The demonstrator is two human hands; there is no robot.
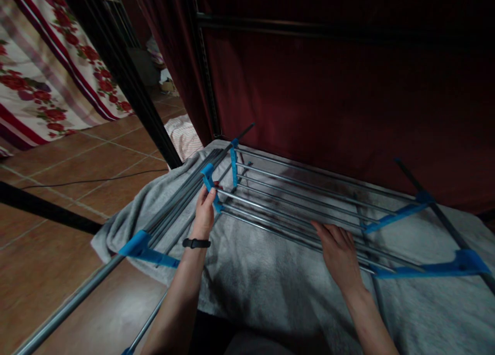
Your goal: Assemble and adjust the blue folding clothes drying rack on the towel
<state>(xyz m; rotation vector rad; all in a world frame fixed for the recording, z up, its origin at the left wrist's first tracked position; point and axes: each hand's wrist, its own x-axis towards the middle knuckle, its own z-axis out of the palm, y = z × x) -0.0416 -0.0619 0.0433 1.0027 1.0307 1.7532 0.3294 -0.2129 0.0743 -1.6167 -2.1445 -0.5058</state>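
Observation:
A metal drying rack (294, 190) with grey rods and blue plastic joints lies in front of me. A grey towel (263, 272) is draped over its near part. My left hand (203, 210), a black band on its wrist, is closed around a blue plastic joint (211, 182) at the left end of the rods. My right hand (340, 254) lies flat, fingers stretched out, on the nearest rods and the towel's edge. It holds nothing.
A dark red curtain (328, 86) hangs close behind the rack. A black post (127, 81) stands at the left, with a floral cloth (42, 71) beyond it. The floor (65, 184) is brown tile with a thin black cable across it.

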